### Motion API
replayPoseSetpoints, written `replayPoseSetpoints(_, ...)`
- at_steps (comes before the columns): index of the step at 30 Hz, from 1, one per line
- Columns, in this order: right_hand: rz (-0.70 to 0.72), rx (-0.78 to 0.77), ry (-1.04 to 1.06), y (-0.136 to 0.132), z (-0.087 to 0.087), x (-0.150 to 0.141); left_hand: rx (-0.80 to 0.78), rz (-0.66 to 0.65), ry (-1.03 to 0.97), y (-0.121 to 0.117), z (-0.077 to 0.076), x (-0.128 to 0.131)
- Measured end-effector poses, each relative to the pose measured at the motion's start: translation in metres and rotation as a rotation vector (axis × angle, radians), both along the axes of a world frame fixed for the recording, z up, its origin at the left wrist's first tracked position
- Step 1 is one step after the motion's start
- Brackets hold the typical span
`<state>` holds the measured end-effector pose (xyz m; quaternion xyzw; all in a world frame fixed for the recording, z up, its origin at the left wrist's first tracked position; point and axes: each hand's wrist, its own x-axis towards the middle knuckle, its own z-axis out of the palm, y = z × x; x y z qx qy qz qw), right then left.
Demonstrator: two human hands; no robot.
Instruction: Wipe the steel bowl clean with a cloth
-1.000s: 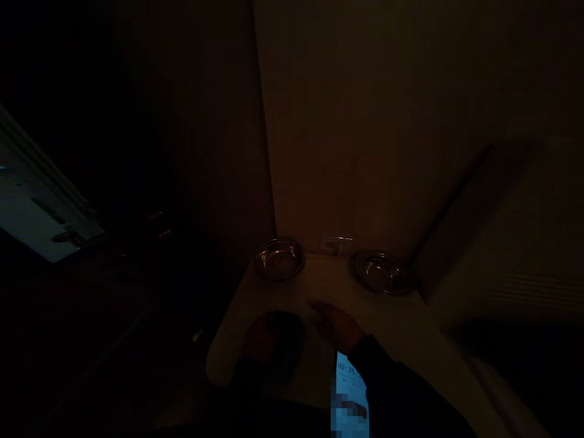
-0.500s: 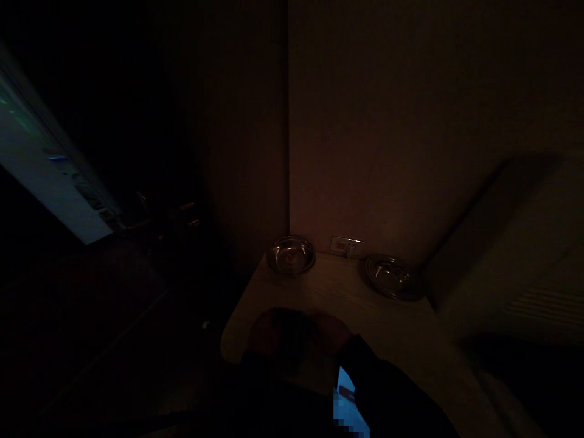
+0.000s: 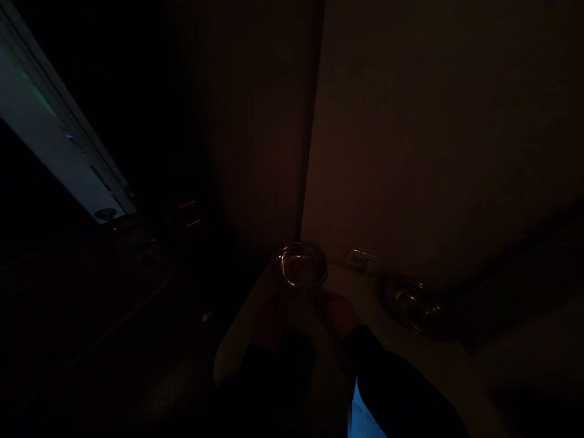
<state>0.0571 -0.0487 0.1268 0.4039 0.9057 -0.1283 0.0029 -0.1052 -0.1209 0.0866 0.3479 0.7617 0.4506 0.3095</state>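
The room is very dark. My left hand (image 3: 270, 319) and my right hand (image 3: 338, 313) rest side by side on a small pale table (image 3: 237, 340), both in dark sleeves. Their fingers are too dim to make out. Just beyond them stands a shiny metal bowl (image 3: 301, 266) at the table's back left corner. A flat metal plate (image 3: 415, 301) lies to the right of my right hand. A glowing blue screen (image 3: 365, 413) shows under my right forearm.
The table sits in a corner between two walls. A wall socket (image 3: 362, 258) is behind the dishes. At the left a pale door edge (image 3: 59, 146) catches bluish light, with dark floor (image 3: 114, 340) below it.
The view has swung left and down. Both hands have moved forward across the table toward the metal bowl. The dark thing under my left hand a second ago is no longer distinguishable.
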Motion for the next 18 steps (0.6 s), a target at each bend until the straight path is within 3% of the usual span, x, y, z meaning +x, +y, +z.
replayPoseSetpoints(7, 0.073, 0.123, -0.031, 0.035, 0.007, -0.032, 0.01, 0.026, -0.02, 0.021, 0.006, -0.006)
replayPoseSetpoints(18, 0.21, 0.141, -0.1, 0.046, 0.004, -0.047, 0.033, 0.03, -0.015, 0.024, 0.013, -0.008)
